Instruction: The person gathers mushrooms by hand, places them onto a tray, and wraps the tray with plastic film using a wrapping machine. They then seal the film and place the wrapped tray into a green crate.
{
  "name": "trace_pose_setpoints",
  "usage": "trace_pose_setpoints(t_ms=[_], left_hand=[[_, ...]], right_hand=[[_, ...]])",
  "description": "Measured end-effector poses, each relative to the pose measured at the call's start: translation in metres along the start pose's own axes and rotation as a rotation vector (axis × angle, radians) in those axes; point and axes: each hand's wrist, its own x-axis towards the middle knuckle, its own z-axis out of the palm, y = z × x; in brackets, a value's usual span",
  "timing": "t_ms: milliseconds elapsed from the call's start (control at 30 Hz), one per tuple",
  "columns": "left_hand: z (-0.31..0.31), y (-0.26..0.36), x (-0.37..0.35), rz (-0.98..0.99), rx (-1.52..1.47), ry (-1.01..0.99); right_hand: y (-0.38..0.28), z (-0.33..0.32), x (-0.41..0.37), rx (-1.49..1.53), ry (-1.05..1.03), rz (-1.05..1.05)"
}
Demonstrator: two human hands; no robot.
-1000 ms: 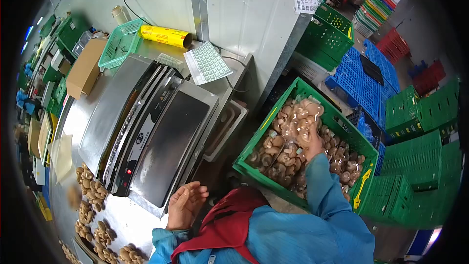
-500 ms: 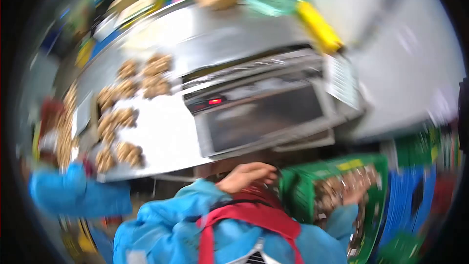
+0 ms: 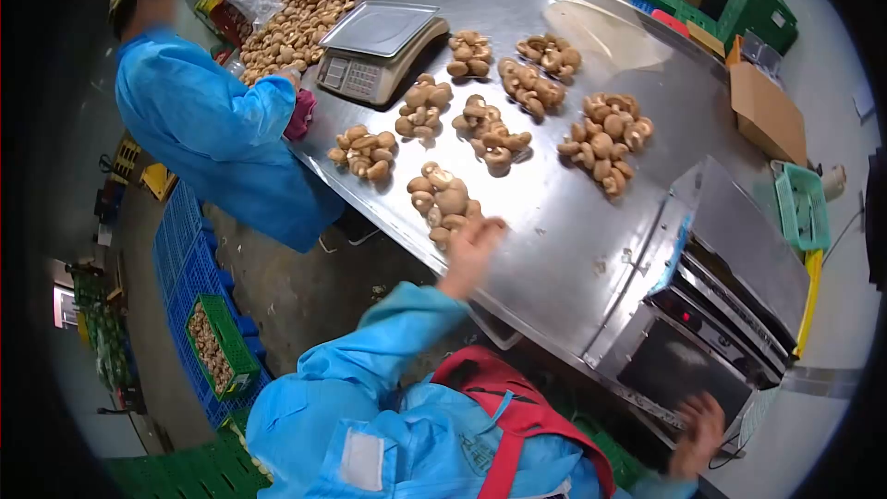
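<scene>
My left hand reaches over the front edge of the steel table, fingers stretched out and open. Its fingertips are right at the near end of a pile of brown mushrooms. Farther up the table lie more mushroom piles, among them one in the middle and a larger one to the right. My right hand hangs with fingers apart and nothing in them, close to the front of a metal machine with a dark plate and a red display.
A co-worker in a blue gown stands at the table's left end, beside a weighing scale and a heap of loose mushrooms. On the floor, a green crate of mushrooms rests on blue pallets. A cardboard box stands far right.
The view has swung left towards the mushroom piles. My right hand has come out of the green crate of packed mushrooms, and my left hand has moved from before my body to a pile.
</scene>
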Motion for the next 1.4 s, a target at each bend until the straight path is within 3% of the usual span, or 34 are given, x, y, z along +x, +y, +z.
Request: trace_pose_setpoints(t_ms=[33,67,133,233,300,367,467,500,533,567,667,800,900,1000,1100,1167,1333,1400], left_hand=[[-0.042,-0.005,0.036,0.134,0.043,0.017],[-0.076,-0.020,0.068,0.127,0.001,0.178],[-0.125,-0.016,0.112,0.296,0.631,0.273],[-0.168,-0.049,0.167,0.131,0.811,0.138],[-0.164,-0.045,0.176,-0.016,0.681,0.005],[-0.166,-0.049,0.183,-0.101,0.676,-0.126],[-0.158,-0.050,0.174,-0.213,0.492,-0.052],[-0.155,-0.045,0.166,-0.361,0.317,-0.071],[-0.150,-0.039,0.160,-0.394,0.231,-0.100],[-0.159,-0.073,0.165,-0.390,0.209,-0.097],[-0.101,-0.002,0.132,-0.540,0.136,-0.172],[-0.029,0.052,0.126,-0.535,-0.054,-0.374],[0.049,0.090,0.124,-0.489,-0.185,-0.506],[0.145,0.109,0.119,-0.478,-0.189,-0.681],[0.244,0.090,0.117,-0.508,-0.171,-0.782],[0.304,0.093,0.088,-0.531,-0.044,-0.671],[0.377,0.066,0.054,-0.663,-0.021,-0.735],[0.383,0.056,0.047,-0.618,0.191,-0.678]], right_hand=[[-0.023,0.076,0.014,0.147,-0.280,0.243],[-0.009,0.128,0.028,0.212,-0.571,0.403],[0.009,0.236,0.049,0.161,-0.982,0.490],[0.069,0.350,0.069,0.173,-0.939,0.622],[0.085,0.396,0.069,0.201,-0.947,0.679],[0.084,0.429,0.063,0.247,-0.870,0.656],[0.090,0.440,0.061,0.288,-0.762,0.570],[0.093,0.438,0.061,0.282,-0.732,0.508],[0.093,0.433,0.061,0.324,-0.676,0.465],[0.092,0.425,0.065,0.342,-0.625,0.446],[0.089,0.384,0.089,0.117,-0.622,0.270],[0.044,0.317,0.122,0.093,-0.469,0.061],[-0.046,0.237,0.166,0.082,-0.419,-0.079],[-0.079,0.156,0.205,0.191,-0.334,-0.103],[-0.080,0.064,0.252,0.165,-0.322,-0.098],[-0.074,0.012,0.280,0.180,-0.320,-0.051],[-0.042,-0.070,0.320,0.163,-0.367,0.116],[-0.031,-0.086,0.322,0.149,-0.391,0.113]])
